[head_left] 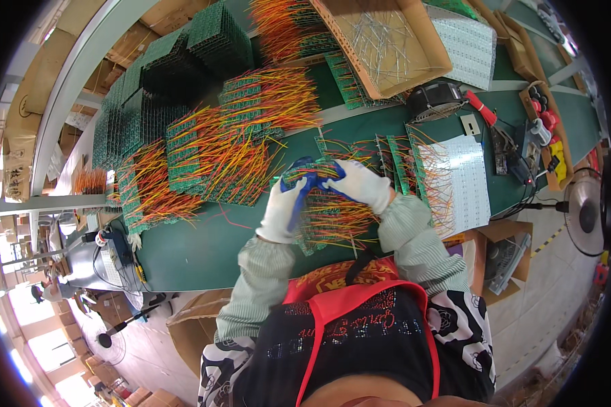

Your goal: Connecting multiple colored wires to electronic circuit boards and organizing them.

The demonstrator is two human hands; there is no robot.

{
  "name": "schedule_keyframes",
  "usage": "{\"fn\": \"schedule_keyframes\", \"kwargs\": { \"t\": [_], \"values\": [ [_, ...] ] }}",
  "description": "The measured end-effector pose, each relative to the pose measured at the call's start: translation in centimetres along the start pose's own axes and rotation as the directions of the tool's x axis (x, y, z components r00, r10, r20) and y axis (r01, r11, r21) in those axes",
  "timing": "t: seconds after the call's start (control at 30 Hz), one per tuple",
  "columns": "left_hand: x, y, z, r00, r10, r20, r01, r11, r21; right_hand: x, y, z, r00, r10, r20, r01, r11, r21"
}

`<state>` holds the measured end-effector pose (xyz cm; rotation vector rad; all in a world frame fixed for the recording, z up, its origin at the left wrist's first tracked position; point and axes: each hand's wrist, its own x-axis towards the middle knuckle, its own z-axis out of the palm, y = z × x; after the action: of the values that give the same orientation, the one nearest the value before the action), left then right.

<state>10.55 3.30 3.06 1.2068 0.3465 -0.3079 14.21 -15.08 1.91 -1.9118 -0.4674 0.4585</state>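
In white gloves with blue palms and fingers, my left hand [283,209] and my right hand [358,184] meet over the middle of the green table. Both are closed on a green circuit board [304,173] with orange and yellow wires, held up between the fingertips; my gloves partly cover it. Beneath them lies a wired board panel [336,220] with red and orange wires pointing right. To the left are piles of wired boards [217,166]. On the right, several green board strips [400,163] stand beside a white panel [465,183].
A cardboard box [387,44] of thin metal pieces sits at the back. Tall stacks of green boards [217,44] rise at the back left. A small black fan [436,102], a soldering tool with a red grip [480,107] and a tray [557,146] lie right.
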Motion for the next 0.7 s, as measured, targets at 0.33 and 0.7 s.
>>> {"fn": "schedule_keyframes", "kwargs": {
  "t": [0.33,0.7],
  "values": [
    [-0.6,-0.7,-0.4,0.995,-0.009,0.096,0.007,1.000,0.023,-0.6,0.4,1.5,0.999,-0.046,-0.025,0.037,0.960,-0.277],
    [1.2,-1.6,1.4,0.968,0.143,-0.206,-0.076,0.949,0.305,1.0,2.3,3.3,0.962,0.016,-0.274,-0.123,0.917,-0.379]
  ]
}}
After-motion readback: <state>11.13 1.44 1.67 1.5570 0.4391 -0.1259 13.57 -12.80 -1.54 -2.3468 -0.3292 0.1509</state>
